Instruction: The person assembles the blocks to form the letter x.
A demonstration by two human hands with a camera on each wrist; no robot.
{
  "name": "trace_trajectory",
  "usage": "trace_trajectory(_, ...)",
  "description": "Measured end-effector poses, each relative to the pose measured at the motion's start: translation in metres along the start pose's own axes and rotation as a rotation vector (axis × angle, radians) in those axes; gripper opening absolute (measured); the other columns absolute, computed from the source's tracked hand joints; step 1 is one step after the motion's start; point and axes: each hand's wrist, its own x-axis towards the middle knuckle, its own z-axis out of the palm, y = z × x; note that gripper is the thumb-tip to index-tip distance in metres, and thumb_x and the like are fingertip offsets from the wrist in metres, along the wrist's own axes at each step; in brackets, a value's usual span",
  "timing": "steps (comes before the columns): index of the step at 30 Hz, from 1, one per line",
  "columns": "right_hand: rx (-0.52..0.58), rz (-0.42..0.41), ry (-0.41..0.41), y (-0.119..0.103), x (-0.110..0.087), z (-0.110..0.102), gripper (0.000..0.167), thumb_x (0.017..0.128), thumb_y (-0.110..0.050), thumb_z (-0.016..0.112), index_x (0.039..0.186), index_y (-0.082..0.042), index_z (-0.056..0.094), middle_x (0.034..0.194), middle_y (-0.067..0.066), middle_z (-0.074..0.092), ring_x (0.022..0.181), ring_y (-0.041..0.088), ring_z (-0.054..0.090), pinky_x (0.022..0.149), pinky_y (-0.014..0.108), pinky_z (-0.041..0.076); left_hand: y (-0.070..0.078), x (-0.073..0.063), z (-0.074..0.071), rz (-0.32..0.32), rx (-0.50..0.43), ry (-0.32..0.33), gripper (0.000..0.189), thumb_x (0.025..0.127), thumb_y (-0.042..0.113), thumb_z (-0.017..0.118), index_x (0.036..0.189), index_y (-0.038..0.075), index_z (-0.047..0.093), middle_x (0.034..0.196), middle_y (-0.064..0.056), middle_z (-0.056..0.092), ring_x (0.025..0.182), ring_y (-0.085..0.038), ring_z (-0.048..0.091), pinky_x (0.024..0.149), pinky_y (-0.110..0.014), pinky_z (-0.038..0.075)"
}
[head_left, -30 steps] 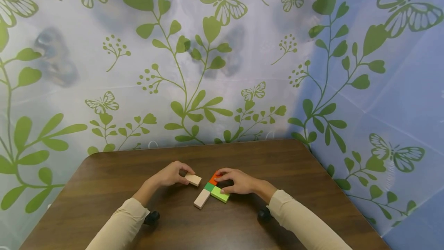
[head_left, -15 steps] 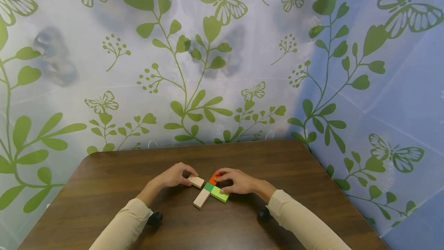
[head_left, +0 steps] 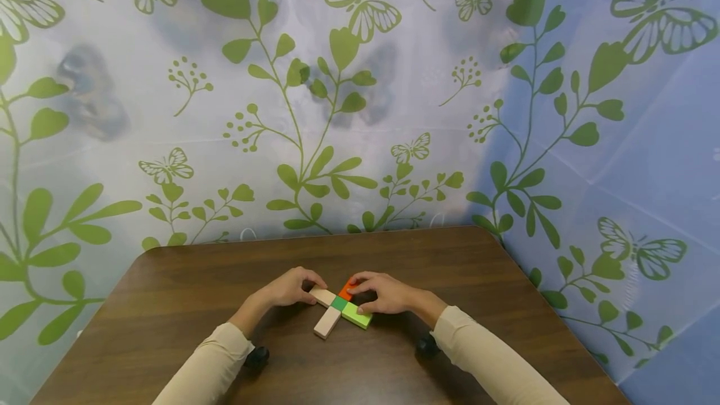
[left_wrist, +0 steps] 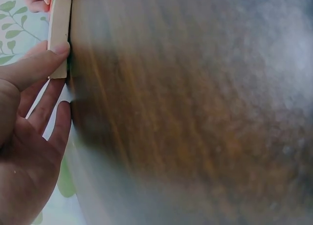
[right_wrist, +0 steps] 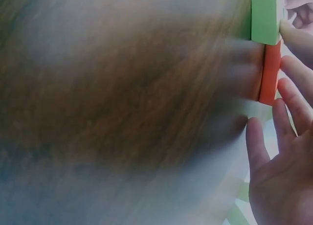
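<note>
In the head view my left hand (head_left: 289, 287) pinches a pale wooden block (head_left: 323, 296) between thumb and fingers. The block's inner end meets a small dark-green piece (head_left: 339, 304). Three more blocks surround that piece: an orange one (head_left: 347, 289) behind, a lime-green one (head_left: 357, 315) at right and another pale one (head_left: 328, 322) in front. Together they make a cross lying flat. My right hand (head_left: 388, 294) touches two of them, its thumb at the lime-green block and its fingertips along the orange one. The right wrist view shows these fingers fairly straight beside the orange block (right_wrist: 270, 76).
The blocks lie on a brown wood-grain table (head_left: 439, 267). Behind its far edge hangs a pale curtain (head_left: 427, 161) printed with green leaves and butterflies, which continues along the right side. A black device (head_left: 429, 347) sits beneath the right wrist.
My left hand has moved the pale block right and slightly toward me, closing the gap to the dark-green piece. The right hand and the other blocks have stayed nearly still.
</note>
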Motion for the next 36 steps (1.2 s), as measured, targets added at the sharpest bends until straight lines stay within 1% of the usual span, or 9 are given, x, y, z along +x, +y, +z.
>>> trace_trajectory(6, -0.018, 0.015, 0.002, -0.004, -0.002, -0.002, 0.052, 0.097, -0.028, 0.074, 0.145, -0.01, 0.061, 0.154, 0.004, 0.047, 0.141, 0.025, 0.043, 0.113, 0.046, 0.037, -0.001, 0.001, 0.003, 0.001, 0.008, 0.004, 0.031, 0.086, 0.004, 0.084, 0.117, 0.006, 0.077, 0.118, -0.007, 0.072, 0.112, -0.031, 0.064, 0.096, -0.051, 0.05)
trace_trajectory(12, -0.041, 0.016, -0.005, -0.006, 0.002, -0.001, 0.053, 0.098, -0.029, 0.074, 0.146, -0.011, 0.061, 0.154, 0.003, 0.047, 0.141, 0.026, 0.044, 0.113, 0.046, 0.037, -0.001, -0.002, 0.003, -0.001, 0.012, 0.016, 0.03, 0.086, 0.004, 0.083, 0.116, 0.007, 0.077, 0.118, -0.007, 0.072, 0.112, -0.031, 0.064, 0.096, -0.05, 0.05)
trace_trajectory(16, -0.08, 0.0, -0.015, -0.005, 0.002, -0.001, 0.052, 0.097, -0.029, 0.073, 0.145, -0.012, 0.062, 0.153, 0.004, 0.049, 0.14, 0.026, 0.045, 0.112, 0.046, 0.038, -0.001, -0.002, 0.006, 0.017, 0.02, 0.014, 0.03, 0.087, 0.005, 0.083, 0.116, 0.007, 0.077, 0.12, -0.008, 0.072, 0.113, -0.031, 0.064, 0.097, -0.048, 0.051)
trace_trajectory(20, -0.093, -0.005, -0.018, -0.008, 0.003, -0.005, 0.053, 0.096, -0.028, 0.075, 0.145, -0.012, 0.062, 0.151, 0.005, 0.05, 0.139, 0.026, 0.046, 0.112, 0.045, 0.039, -0.001, -0.001, 0.007, 0.038, 0.026, 0.019, 0.029, 0.088, 0.005, 0.082, 0.117, 0.007, 0.076, 0.122, -0.009, 0.071, 0.114, -0.032, 0.064, 0.098, -0.048, 0.051)
trace_trajectory(24, -0.088, 0.0, -0.02, -0.011, 0.003, -0.006, 0.053, 0.096, -0.027, 0.075, 0.144, -0.01, 0.062, 0.151, 0.004, 0.051, 0.138, 0.026, 0.047, 0.112, 0.044, 0.039, -0.002, -0.001, 0.008, 0.033, 0.033, 0.025, 0.03, 0.088, 0.004, 0.081, 0.118, 0.006, 0.076, 0.123, -0.01, 0.07, 0.115, -0.032, 0.064, 0.098, -0.049, 0.05)
trace_trajectory(29, -0.088, 0.0, -0.012, -0.012, 0.002, -0.005, 0.051, 0.096, -0.026, 0.075, 0.143, -0.01, 0.064, 0.15, 0.004, 0.052, 0.138, 0.026, 0.047, 0.111, 0.045, 0.039, -0.003, -0.002, 0.008, 0.019, 0.017, 0.02, 0.031, 0.089, 0.004, 0.081, 0.119, 0.005, 0.075, 0.124, -0.012, 0.07, 0.117, -0.034, 0.062, 0.099, -0.051, 0.049)
trace_trajectory(33, -0.112, -0.014, -0.011, -0.013, 0.003, -0.005, 0.049, 0.097, -0.027, 0.074, 0.142, -0.01, 0.064, 0.15, 0.006, 0.052, 0.138, 0.028, 0.048, 0.111, 0.046, 0.04, -0.002, -0.002, 0.008, 0.009, 0.01, 0.011, 0.031, 0.09, 0.006, 0.081, 0.12, 0.006, 0.074, 0.126, -0.012, 0.068, 0.119, -0.035, 0.061, 0.101, -0.052, 0.048)
trace_trajectory(36, -0.125, -0.007, -0.015, -0.015, 0.004, -0.006, 0.047, 0.096, -0.027, 0.074, 0.14, -0.011, 0.066, 0.15, 0.005, 0.052, 0.137, 0.027, 0.048, 0.111, 0.047, 0.04, -0.001, -0.002, 0.007, 0.006, 0.007, 0.005, 0.032, 0.091, 0.006, 0.08, 0.121, 0.006, 0.074, 0.127, -0.011, 0.067, 0.12, -0.035, 0.06, 0.101, -0.053, 0.047)
